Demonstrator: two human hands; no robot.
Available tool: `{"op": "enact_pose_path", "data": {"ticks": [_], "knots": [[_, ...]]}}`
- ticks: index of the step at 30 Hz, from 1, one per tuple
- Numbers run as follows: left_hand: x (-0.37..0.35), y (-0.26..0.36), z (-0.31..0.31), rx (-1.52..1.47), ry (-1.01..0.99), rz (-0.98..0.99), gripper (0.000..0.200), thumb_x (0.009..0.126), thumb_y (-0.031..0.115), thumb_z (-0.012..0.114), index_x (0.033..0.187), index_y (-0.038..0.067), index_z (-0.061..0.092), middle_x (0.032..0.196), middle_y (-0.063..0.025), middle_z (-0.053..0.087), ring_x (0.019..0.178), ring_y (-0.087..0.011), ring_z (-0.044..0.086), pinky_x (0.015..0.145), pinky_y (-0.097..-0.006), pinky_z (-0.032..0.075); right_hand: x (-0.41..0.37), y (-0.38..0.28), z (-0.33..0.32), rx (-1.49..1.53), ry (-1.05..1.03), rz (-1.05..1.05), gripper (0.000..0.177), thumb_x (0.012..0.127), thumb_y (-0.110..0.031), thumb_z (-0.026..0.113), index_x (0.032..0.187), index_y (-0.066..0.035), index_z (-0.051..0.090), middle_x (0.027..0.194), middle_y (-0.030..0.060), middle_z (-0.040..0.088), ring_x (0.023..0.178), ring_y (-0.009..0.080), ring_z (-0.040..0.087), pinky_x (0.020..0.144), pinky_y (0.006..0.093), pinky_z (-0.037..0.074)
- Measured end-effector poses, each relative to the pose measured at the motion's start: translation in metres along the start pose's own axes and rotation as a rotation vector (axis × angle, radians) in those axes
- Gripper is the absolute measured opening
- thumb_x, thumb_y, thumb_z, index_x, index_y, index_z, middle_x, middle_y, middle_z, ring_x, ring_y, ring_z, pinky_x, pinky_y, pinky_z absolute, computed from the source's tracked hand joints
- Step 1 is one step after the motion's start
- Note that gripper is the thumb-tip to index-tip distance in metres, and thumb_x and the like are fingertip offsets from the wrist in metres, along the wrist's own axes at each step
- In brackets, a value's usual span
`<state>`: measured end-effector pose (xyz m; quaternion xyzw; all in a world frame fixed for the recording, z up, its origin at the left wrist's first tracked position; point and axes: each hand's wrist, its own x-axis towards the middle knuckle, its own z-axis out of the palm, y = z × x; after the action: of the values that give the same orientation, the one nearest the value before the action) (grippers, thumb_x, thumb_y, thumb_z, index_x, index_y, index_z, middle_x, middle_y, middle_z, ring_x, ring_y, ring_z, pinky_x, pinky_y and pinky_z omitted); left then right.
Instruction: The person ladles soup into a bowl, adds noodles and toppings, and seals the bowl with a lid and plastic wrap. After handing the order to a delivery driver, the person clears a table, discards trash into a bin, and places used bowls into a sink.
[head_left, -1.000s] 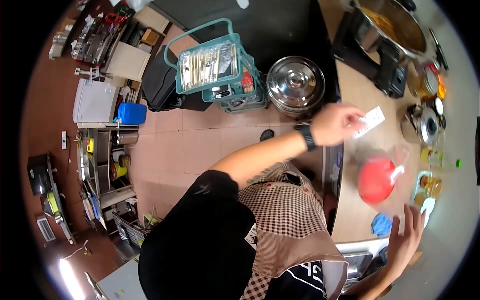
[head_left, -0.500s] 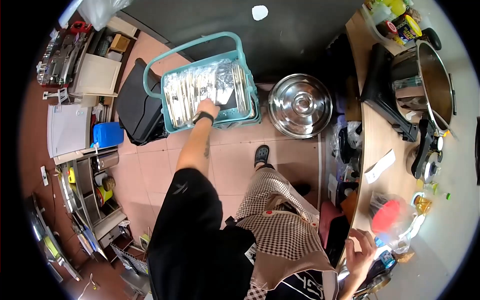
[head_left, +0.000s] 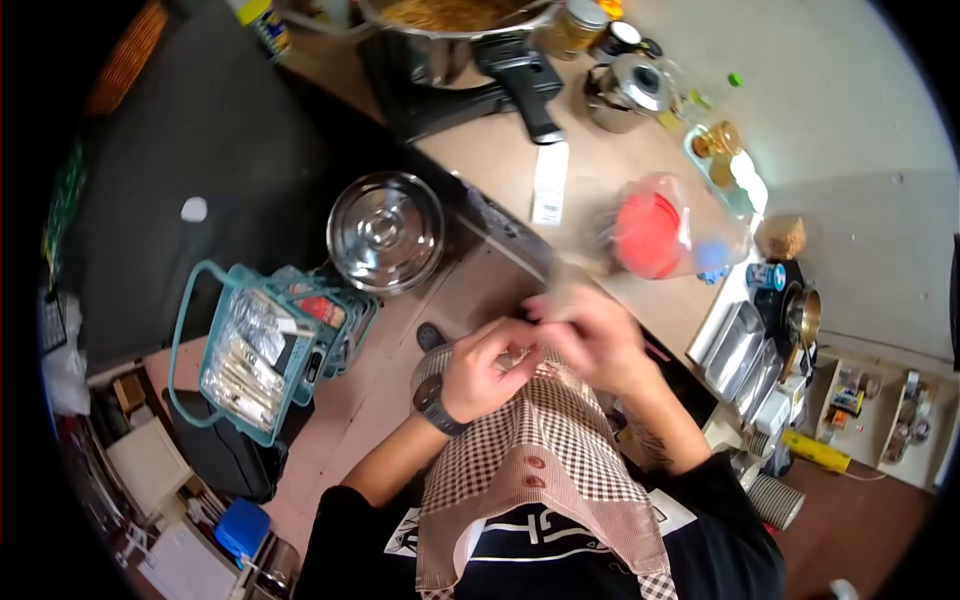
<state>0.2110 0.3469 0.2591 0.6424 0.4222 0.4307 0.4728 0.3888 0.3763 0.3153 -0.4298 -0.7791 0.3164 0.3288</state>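
My left hand, with a dark watch on its wrist, is closed in a pinch in front of the checked apron. Touching its fingertips is my right hand, its fingers curled and blurred by motion. A pale, smeared shape shows above the right fingers; what the hands hold between them is too small and blurred to name. Beyond them on the counter lie a clear plastic bag with a round red thing inside and a white paper strip.
The teal basket with wrapped packets stands on the left, near a round metal lid. At the top are a large pot and a small lidded pot. Metal trays lie at the right.
My left hand has left the packets in the basket and come back to the body. My right hand has moved from the counter edge to meet it. The view has turned toward the counter.
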Motion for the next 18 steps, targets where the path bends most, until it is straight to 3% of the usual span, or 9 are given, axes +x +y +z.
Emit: {"op": "enact_pose_path", "data": {"ticks": [2, 5, 7, 8, 9, 11, 13, 15, 18], "knots": [[0.035, 0.007, 0.036, 0.033, -0.039, 0.063, 0.035, 0.071, 0.019, 0.08, 0.095, 0.004, 0.06, 0.082, -0.0066, 0.059, 0.067, -0.0201, 0.059, 0.06, -0.0307, 0.05, -0.048, 0.034, -0.045, 0.14, 0.619, 0.0, 0.012, 0.09, -0.005, 0.054, 0.101, 0.0, 0.057, 0.1, 0.0134, 0.059, 0.083, 0.023, 0.061, 0.063, 0.033, 0.053], [0.099, 0.021, 0.096, 0.237, 0.148, 0.309, 0.048, 0.066, 0.024, 0.083, 0.1, 0.003, 0.057, 0.091, -0.0103, 0.056, 0.08, -0.0232, 0.056, 0.067, -0.0327, 0.047, -0.06, 0.071, -0.134, 0.046, 1.023, -0.192, 0.015, 0.096, -0.012, 0.048, 0.104, -0.001, 0.054, 0.099, 0.0126, 0.056, 0.078, 0.0204, 0.058, 0.059, 0.0329, 0.052], [0.15, 0.019, 0.145, 0.431, 0.204, 0.295, 0.05, 0.068, 0.031, 0.081, 0.1, 0.003, 0.056, 0.095, -0.0116, 0.055, 0.089, -0.0297, 0.056, 0.076, -0.0389, 0.047, -0.056, 0.126, -0.15, -0.05, 0.855, -0.076, 0.013, 0.092, -0.013, 0.053, 0.099, -0.002, 0.054, 0.097, 0.0128, 0.056, 0.076, 0.0221, 0.058, 0.062, 0.0348, 0.052], [0.168, 0.006, 0.162, 0.475, 0.117, 0.237, 0.041, 0.072, 0.03, 0.076, 0.096, 0.002, 0.058, 0.093, -0.0129, 0.057, 0.091, -0.0353, 0.055, 0.081, -0.0437, 0.046, -0.056, 0.146, -0.164, -0.322, 0.534, 0.081, 0.013, 0.089, -0.011, 0.054, 0.099, -0.002, 0.055, 0.096, 0.0137, 0.057, 0.078, 0.0246, 0.06, 0.064, 0.0363, 0.053], [0.177, -0.012, 0.17, 0.459, 0.061, 0.187, 0.027, 0.076, 0.021, 0.073, 0.09, 0.0, 0.061, 0.09, -0.0121, 0.06, 0.086, -0.0276, 0.059, 0.078, -0.0381, 0.048, -0.056, 0.164, -0.176, -0.579, 0.2, 0.228, 0.014, 0.087, -0.009, 0.054, 0.098, -0.003, 0.055, 0.095, 0.0147, 0.057, 0.079, 0.0271, 0.062, 0.067, 0.0379, 0.053], [0.172, 0.005, 0.172, -0.192, 0.171, -0.11, 0.005, 0.083, 0.004, 0.062, 0.086, 0.0, 0.062, 0.085, -0.0054, 0.065, 0.079, -0.0103, 0.059, 0.072, -0.024, 0.046, -0.059, 0.187, -0.176, -0.81, -0.12, 0.413, 0.016, 0.085, -0.008, 0.053, 0.099, -0.001, 0.056, 0.093, 0.0175, 0.057, 0.085, 0.032, 0.063, 0.07, 0.0406, 0.053], [0.169, 0.003, 0.172, -0.567, 0.267, -0.074, 0.003, 0.085, -0.002, 0.054, 0.087, 0.0, 0.054, 0.079, -0.0087, 0.063, 0.074, -0.0142, 0.059, 0.072, -0.0254, 0.047, -0.066, 0.221, -0.169, -0.802, -0.184, 0.433, 0.016, 0.085, -0.01, 0.052, 0.099, -0.002, 0.055, 0.096, 0.0184, 0.057, 0.088, 0.0333, 0.063, 0.073, 0.043, 0.053], [0.167, 0.006, 0.174, -0.622, 0.105, -0.072, 0.006, 0.085, -0.003, 0.052, 0.089, 0.0, 0.05, 0.082, -0.0103, 0.063, 0.071, -0.0158, 0.06, 0.07, -0.0269, 0.049, -0.059, 0.221, -0.166, -0.741, -0.244, 0.418, 0.023, 0.084, -0.01, 0.056, 0.106, -0.002, 0.055, 0.104, 0.0193, 0.057, 0.089, 0.0355, 0.063, 0.074, 0.0423, 0.053], [0.173, 0.02, 0.188, -0.505, 0.092, -0.179, 0.014, 0.085, -0.004, 0.055, 0.094, 0.002, 0.046, 0.083, -0.0112, 0.061, 0.065, -0.0145, 0.058, 0.062, -0.0276, 0.05, -0.045, 0.177, -0.212, -0.71, 0.076, 0.083, 0.041, 0.078, -0.01, 0.065, 0.117, -0.005, 0.054, 0.106, 0.0187, 0.057, 0.084, 0.0351, 0.062, 0.072, 0.0417, 0.052]]}}
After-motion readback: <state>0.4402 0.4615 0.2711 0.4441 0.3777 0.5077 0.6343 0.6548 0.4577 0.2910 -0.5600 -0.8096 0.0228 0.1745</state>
